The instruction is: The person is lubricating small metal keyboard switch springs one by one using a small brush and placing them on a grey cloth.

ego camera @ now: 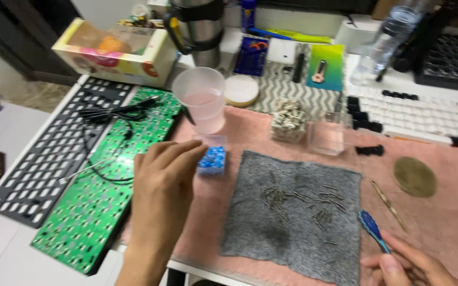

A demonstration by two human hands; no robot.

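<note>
The left hand (165, 175) hovers, fingers loosely curled and empty, at the small box of blue parts (211, 159) on the pink mat; right hand (409, 265) pinches blue tweezers (373, 230); picking a part seems next, needing a careful pinch.

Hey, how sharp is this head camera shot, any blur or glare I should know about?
Head view: soft motion blur throughout; the left hand over the small clear box of blue parts is smeared, and the small metal springs on the grey felt mat lack crisp edges. Lighting is even, shadows faint, no strong glare. The right hand holding the blue tweezers is cut off by the frame edge.
</note>
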